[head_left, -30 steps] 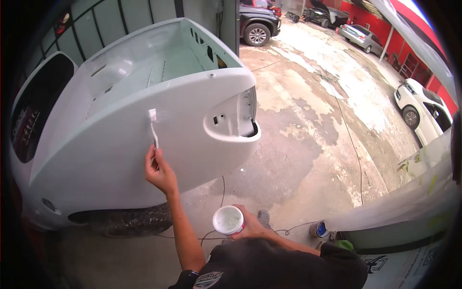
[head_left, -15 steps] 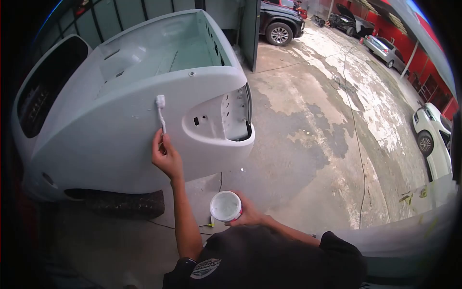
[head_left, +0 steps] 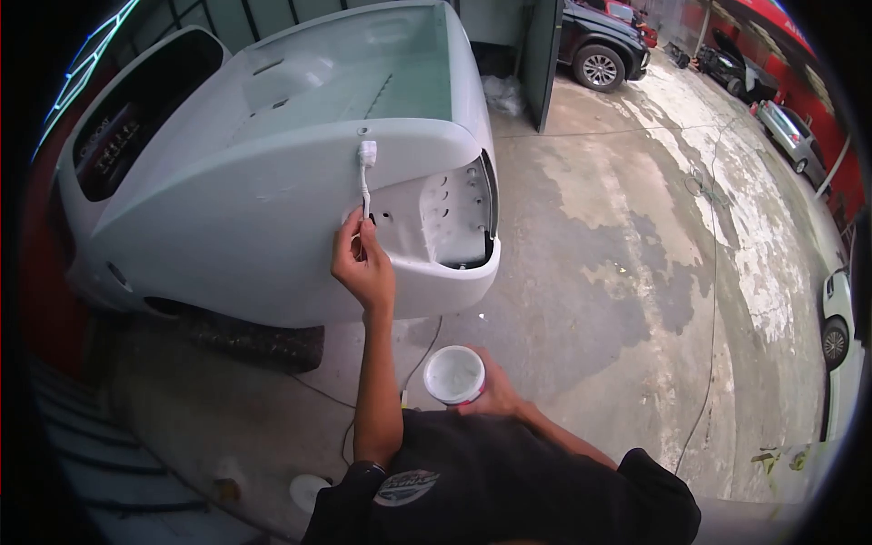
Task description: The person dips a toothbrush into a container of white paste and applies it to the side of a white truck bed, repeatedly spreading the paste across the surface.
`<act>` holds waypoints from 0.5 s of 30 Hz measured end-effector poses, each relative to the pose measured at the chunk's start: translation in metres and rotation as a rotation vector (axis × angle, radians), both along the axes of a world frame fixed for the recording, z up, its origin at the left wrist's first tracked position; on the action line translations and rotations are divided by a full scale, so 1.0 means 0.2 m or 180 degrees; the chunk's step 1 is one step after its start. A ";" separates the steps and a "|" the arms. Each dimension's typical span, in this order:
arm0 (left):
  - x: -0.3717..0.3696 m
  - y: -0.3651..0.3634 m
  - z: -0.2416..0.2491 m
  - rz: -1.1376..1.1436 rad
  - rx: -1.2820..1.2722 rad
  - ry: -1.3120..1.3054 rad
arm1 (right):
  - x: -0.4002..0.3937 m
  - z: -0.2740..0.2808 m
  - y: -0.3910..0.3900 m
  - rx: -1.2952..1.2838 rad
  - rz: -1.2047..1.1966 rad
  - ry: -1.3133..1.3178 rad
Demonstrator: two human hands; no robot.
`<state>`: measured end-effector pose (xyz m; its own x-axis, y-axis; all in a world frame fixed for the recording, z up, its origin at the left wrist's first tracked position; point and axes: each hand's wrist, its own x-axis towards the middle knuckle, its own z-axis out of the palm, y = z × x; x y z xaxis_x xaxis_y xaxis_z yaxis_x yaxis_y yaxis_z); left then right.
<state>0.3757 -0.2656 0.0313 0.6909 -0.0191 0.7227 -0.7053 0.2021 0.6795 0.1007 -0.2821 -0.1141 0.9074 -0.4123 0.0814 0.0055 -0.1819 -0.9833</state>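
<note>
Left hand (head_left: 363, 268) pinches a thin white brush (head_left: 365, 173), bristles on the pale primed car body's (head_left: 227, 200) upper edge. Right hand (head_left: 495, 395) grips a round white tub (head_left: 454, 374).

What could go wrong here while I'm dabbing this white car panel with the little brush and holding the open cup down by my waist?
The open cup sits in the right hand below your line of sight while you look at the panel, so it could tip and spill. The left hand pinches only the end of the thin brush, so the head might wobble or slip near the panel's upper edge. Cables trail on the concrete floor by your feet, a possible trip hazard.
</note>
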 end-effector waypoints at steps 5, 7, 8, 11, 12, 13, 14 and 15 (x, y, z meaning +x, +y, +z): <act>-0.10 -0.04 0.07 0.0256 0.0596 -0.0647 | -0.05 -0.03 -0.07 -0.0036 -0.0071 -0.0022; -0.10 -0.05 0.09 0.0359 0.0279 -0.0292 | -0.06 -0.05 -0.07 0.0159 -0.0119 -0.0103; -0.12 -0.05 0.10 0.0289 0.0580 -0.0552 | -0.06 -0.08 -0.06 0.0371 -0.0158 -0.0136; -0.24 -0.04 0.18 0.0097 0.1212 -0.1193 | -0.07 -0.08 -0.08 0.0298 -0.0181 -0.0030; -0.25 -0.03 0.24 0.0259 0.1162 -0.1172 | -0.08 -0.06 -0.10 0.0151 -0.0169 0.0042; -0.23 0.00 0.29 0.0417 0.1124 -0.1146 | -0.08 -0.05 -0.11 0.0104 -0.0182 0.0054; -0.21 0.03 0.34 0.0572 0.1098 -0.1122 | -0.08 -0.04 -0.11 0.0069 -0.0197 0.0066; -0.16 0.06 0.39 0.0723 0.1187 -0.1085 | -0.08 -0.03 -0.10 0.0047 -0.0209 0.0080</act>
